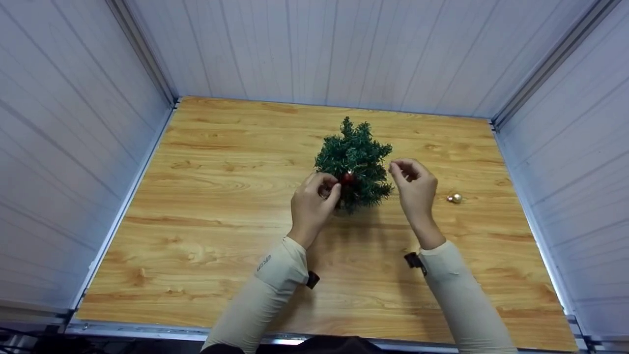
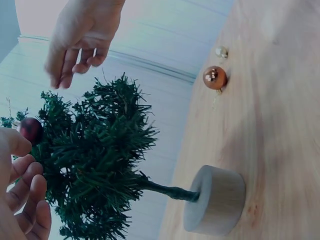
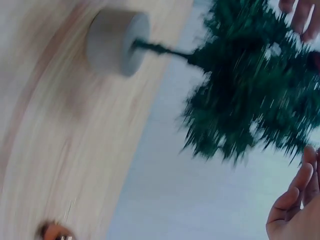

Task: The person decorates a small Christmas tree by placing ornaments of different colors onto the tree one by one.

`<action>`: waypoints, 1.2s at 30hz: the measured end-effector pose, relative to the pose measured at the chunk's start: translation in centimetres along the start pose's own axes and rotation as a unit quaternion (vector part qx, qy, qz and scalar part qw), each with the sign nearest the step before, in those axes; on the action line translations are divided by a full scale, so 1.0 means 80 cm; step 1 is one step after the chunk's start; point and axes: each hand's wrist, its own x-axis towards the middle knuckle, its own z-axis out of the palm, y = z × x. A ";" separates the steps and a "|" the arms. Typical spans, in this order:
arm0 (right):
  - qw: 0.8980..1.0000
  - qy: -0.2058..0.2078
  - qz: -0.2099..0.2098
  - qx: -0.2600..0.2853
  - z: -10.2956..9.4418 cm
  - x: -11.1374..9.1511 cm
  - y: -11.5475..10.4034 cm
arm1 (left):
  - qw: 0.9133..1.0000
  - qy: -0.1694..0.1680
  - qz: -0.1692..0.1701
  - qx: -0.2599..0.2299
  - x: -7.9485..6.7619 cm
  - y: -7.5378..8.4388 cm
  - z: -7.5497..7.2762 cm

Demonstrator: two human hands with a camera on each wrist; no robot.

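A small green artificial Christmas tree (image 1: 355, 152) stands on a round pale base (image 2: 215, 200). One dark red ball ornament (image 1: 347, 178) shows among the branches on its near side. At this ornament is my left hand (image 1: 314, 204), its thumb and forefinger tips bent close together right beside the ball, the other fingers loosely curved. Just off the tree's right side, my right hand (image 1: 416, 189) is raised with thumb and forefinger near each other; in the left wrist view its fingers hang loosely and nothing shows in them.
To the right of the tree, a copper-coloured ball ornament (image 2: 215, 78) and a smaller pale gold ball (image 1: 457, 198) lie on the wood-grain table (image 1: 211, 246). White panelled walls (image 1: 314, 54) enclose the table's back and sides.
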 end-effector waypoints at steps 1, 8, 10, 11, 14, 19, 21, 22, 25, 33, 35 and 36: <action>1.000 0.000 0.002 -0.003 -0.005 0.004 0.004 | 1.000 0.001 0.001 -0.001 -0.001 -0.001 0.000; 0.998 0.010 0.027 -0.052 -0.040 0.023 0.044 | 1.000 0.010 0.003 -0.007 -0.004 -0.007 0.002; 0.997 0.013 0.034 -0.070 -0.050 0.028 0.058 | 1.000 0.009 -0.002 -0.010 -0.004 -0.008 0.002; 0.996 0.014 0.035 -0.080 -0.055 0.030 0.066 | 1.000 0.008 -0.005 -0.012 -0.004 -0.008 0.002; 0.993 0.017 0.034 -0.115 -0.069 0.037 0.091 | 1.000 0.007 -0.011 -0.013 -0.004 -0.008 0.001; 0.978 -0.004 0.059 -0.199 -0.096 0.050 0.134 | 1.000 0.009 -0.016 -0.007 -0.005 -0.010 -0.001; 0.969 -0.025 0.065 -0.238 -0.109 0.053 0.149 | 1.000 0.010 -0.016 -0.008 -0.006 -0.011 -0.001; 0.964 -0.035 0.068 -0.254 -0.115 0.055 0.157 | 1.000 0.011 -0.016 -0.010 -0.007 -0.012 -0.001; 0.950 -0.070 0.065 -0.296 -0.133 0.056 0.179 | 1.000 0.013 -0.014 -0.013 -0.007 -0.014 0.000; 0.913 -0.153 0.079 -0.370 -0.164 0.047 0.219 | 1.000 0.010 -0.014 -0.002 -0.008 -0.015 0.000; 0.904 -0.170 0.084 -0.383 -0.166 0.044 0.225 | 1.000 0.007 -0.015 0.000 -0.008 -0.015 -0.001; 0.901 -0.176 0.084 -0.387 -0.167 0.043 0.228 | 1.000 0.006 -0.015 0.000 -0.007 -0.015 -0.002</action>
